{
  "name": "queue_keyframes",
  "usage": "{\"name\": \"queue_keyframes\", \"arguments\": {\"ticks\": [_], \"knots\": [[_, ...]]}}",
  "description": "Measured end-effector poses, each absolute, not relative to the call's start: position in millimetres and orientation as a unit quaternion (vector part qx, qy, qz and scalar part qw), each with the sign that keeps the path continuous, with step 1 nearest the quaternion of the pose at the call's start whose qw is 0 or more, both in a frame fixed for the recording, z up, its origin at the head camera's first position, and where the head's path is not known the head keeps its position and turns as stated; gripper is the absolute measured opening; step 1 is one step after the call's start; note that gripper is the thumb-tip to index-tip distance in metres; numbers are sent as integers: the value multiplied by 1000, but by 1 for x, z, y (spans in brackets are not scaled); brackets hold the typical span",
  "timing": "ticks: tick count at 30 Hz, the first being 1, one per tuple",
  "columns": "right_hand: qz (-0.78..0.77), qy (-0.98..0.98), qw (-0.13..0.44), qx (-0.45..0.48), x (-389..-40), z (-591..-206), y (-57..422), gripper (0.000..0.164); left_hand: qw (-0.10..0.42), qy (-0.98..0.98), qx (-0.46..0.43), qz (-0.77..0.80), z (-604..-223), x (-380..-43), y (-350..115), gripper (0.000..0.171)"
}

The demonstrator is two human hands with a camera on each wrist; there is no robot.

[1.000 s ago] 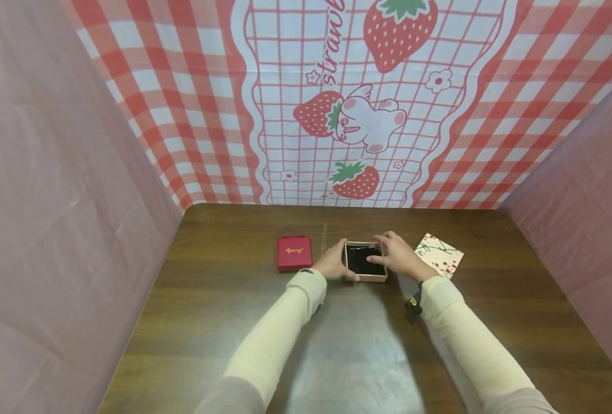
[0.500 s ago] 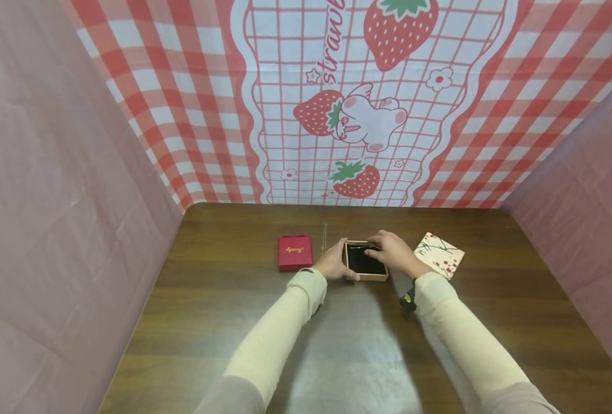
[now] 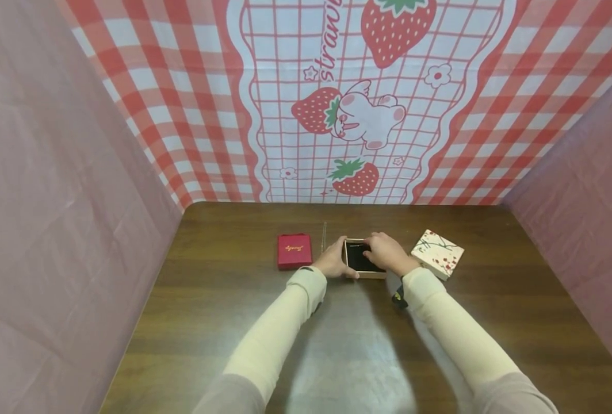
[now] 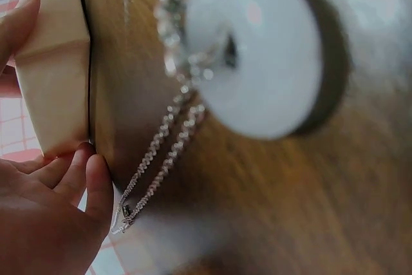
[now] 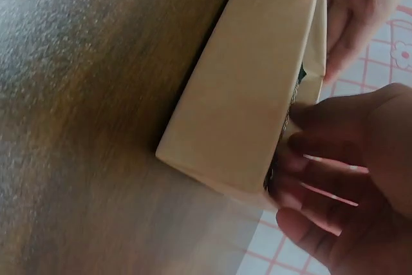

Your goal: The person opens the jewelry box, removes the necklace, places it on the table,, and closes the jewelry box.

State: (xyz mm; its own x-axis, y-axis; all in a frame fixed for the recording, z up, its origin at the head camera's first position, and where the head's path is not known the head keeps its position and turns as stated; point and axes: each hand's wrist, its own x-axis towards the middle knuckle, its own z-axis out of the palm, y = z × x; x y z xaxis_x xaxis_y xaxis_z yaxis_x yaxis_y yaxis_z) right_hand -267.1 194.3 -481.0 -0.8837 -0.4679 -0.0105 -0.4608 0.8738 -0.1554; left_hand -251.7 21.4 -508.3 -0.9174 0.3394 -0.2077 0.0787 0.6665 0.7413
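Observation:
My left hand grips a small cardboard box by its left side, thumb on the near wall. The box has no lid on and a black lining inside. My right hand reaches over the box's right side, its loosely bent fingers dipping inside past the rim. A thin chain shows along the inner edge beside those fingertips, which hide part of it. Left of the box, a silver necklace chain with a round white ring-shaped pendant lies on the table, next to my left hand.
A red box with gold lettering sits to the left. On the right, close to my right forearm, is a cream square box or lid with a red-flower print. A strawberry-print cloth hangs behind the wooden table.
My right hand has shifted left, further over the box, uncovering more of the cream flowered piece. My left hand keeps its grip, and the box stays in place.

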Motion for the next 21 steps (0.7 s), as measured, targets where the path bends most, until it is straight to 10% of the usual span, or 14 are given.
{"name": "queue_keyframes", "arguments": {"ticks": [21], "knots": [[-85, 964, -60, -245, -265, -489, 186, 2, 141, 914, 128, 360, -509, -250, 23, 110]]}}
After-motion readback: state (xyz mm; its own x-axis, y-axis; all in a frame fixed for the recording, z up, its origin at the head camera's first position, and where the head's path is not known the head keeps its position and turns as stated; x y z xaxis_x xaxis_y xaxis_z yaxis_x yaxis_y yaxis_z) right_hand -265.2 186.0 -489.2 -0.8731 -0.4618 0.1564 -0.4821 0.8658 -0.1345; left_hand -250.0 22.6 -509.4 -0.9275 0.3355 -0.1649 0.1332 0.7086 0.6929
